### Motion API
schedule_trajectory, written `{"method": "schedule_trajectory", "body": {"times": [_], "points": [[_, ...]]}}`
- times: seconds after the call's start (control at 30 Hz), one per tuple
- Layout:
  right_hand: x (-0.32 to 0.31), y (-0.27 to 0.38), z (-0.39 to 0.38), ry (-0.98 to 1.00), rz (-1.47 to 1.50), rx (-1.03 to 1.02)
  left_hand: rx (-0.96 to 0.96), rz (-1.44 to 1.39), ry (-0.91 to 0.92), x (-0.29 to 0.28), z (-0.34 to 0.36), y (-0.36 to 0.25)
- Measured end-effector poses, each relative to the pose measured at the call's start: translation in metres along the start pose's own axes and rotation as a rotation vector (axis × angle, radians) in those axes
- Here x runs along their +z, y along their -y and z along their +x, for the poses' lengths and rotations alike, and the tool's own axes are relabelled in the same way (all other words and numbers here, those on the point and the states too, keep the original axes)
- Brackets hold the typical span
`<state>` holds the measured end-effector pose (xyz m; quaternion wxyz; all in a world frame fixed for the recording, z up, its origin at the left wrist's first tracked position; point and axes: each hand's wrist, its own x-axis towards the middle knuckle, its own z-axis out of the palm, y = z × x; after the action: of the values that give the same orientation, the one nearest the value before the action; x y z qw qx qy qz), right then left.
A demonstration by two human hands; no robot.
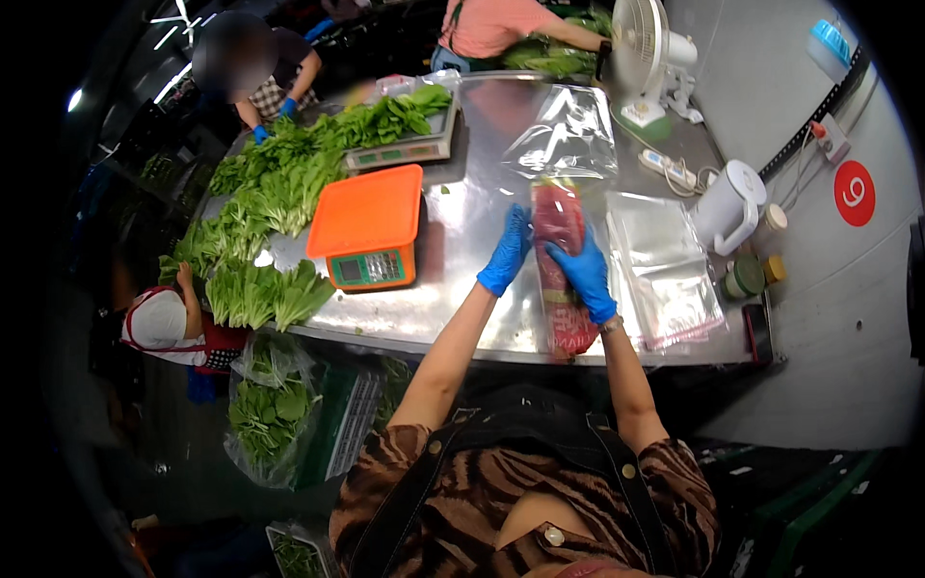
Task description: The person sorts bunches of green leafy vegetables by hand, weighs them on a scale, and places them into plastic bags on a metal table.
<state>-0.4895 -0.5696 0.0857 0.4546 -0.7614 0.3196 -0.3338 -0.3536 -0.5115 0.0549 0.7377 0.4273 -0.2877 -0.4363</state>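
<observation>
A clear plastic bag (557, 214) with a long dark-red bundle inside, yellowish-green at its far end, lies lengthwise on the metal table in front of me. What the bundle is, I cannot make out. Along the bag's left side is my left hand (509, 252), blue-gloved, its fingers stretched out and holding nothing that I can see. My right hand (584, 274), also blue-gloved, grips the bag's right side, with the thumb across its top. Flat clear bags (660, 260) lie just right of it, and more clear plastic (568, 125) lies beyond the bundle.
An orange scale (371, 217) stands left of my hands. Leafy greens (255, 217) cover the table's left side, some on a second scale (409, 149). A fan (641, 53), power strip (668, 170), white jug (732, 202) and jars (744, 277) line the right. Other people stand around the table.
</observation>
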Motion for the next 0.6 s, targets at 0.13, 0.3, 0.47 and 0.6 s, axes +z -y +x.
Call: {"method": "schedule_trajectory", "body": {"times": [0.13, 0.3, 0.47, 0.6], "points": [[-0.001, -0.044, -0.002, 0.085, -0.041, 0.055, -0.506, -0.304, 0.223, 0.010, -0.044, 0.053], [0.004, -0.032, -0.016, 0.022, -0.302, 0.136, -0.759, -0.051, 0.146, -0.011, -0.092, 0.052], [0.051, -0.045, -0.023, 0.239, -0.663, -0.069, -0.539, -0.349, -0.010, -0.009, -0.076, 0.060], [0.054, -0.062, 0.000, 0.321, -0.833, -0.174, -0.602, -0.003, 0.029, -0.007, -0.087, 0.053]]}}
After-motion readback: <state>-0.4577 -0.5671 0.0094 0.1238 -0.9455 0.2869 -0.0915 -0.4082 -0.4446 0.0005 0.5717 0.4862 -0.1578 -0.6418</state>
